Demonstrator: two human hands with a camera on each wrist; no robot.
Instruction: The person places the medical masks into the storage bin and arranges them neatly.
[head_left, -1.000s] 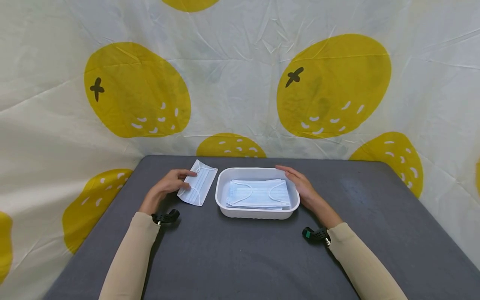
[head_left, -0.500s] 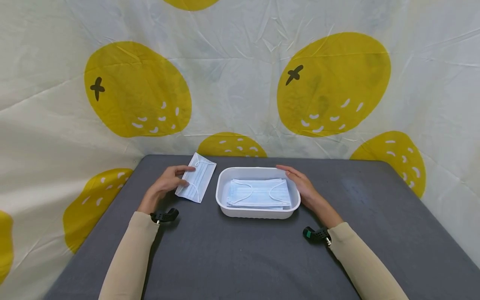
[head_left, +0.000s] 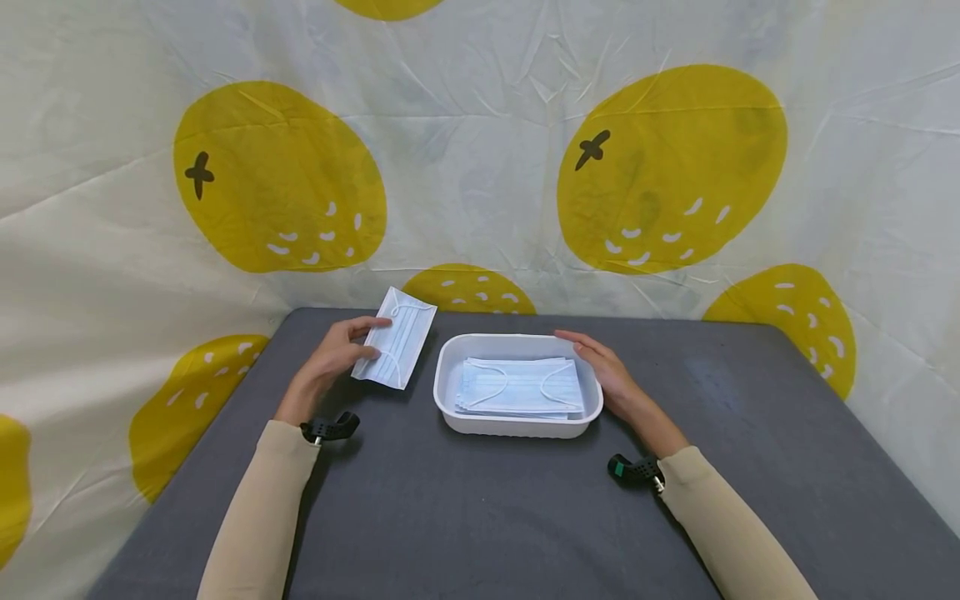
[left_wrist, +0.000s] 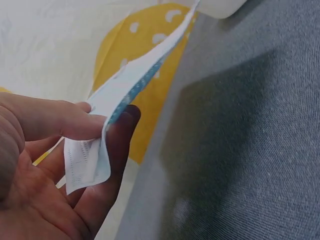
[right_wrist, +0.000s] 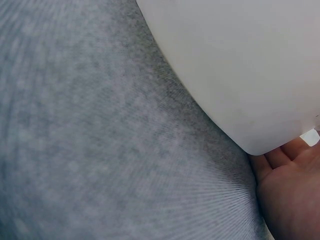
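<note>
My left hand [head_left: 335,356] pinches a light blue disposable face mask [head_left: 395,337] between thumb and fingers. In the left wrist view the mask [left_wrist: 132,82] is seen edge-on, raised over the cloth. Right of it stands a white plastic tub [head_left: 517,427] with a stack of similar masks [head_left: 521,387] inside, ear loops on top. My right hand [head_left: 603,371] rests against the tub's right end, fingers fairly straight along its far corner. In the right wrist view the tub wall [right_wrist: 240,65] hides most of the fingers of that hand [right_wrist: 292,185].
A dark grey cloth-covered table [head_left: 480,517] lies under everything. Behind it hangs a pale curtain [head_left: 472,167] with large yellow fruit prints. Each wrist wears a black band mount, the left mount [head_left: 333,427] and the right mount [head_left: 633,469].
My left hand has lifted its mask up and away, with the mask's top now above the table's back edge in the head view. The right hand and the tub have stayed put.
</note>
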